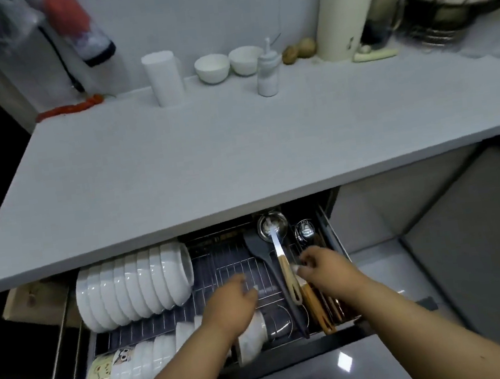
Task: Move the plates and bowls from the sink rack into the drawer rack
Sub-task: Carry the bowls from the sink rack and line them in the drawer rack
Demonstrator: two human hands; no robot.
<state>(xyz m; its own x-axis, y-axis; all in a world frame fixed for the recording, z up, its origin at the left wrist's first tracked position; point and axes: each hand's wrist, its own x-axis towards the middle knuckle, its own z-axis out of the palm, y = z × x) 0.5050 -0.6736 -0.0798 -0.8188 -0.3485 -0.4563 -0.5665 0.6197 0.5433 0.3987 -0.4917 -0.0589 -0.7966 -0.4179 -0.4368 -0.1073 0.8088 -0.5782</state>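
Open wire drawer rack (221, 274) under a grey countertop (207, 163), rows of white bowls (131, 285) standing on edge, left hand (231, 308) fingers loosely curled over bare wires, right hand (324, 266) by a wooden-handled ladle (282, 261), grip unclear.

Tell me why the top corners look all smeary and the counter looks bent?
In the head view, the wide lens bends the countertop edge; the corners blur, smearing the red-capped bottle and dish rack; the drawer rack sits in shadow under the counter; a bright glare spot shines on the glossy drawer front.

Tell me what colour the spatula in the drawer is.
Dark grey, almost black: the spatula shows in the head view.
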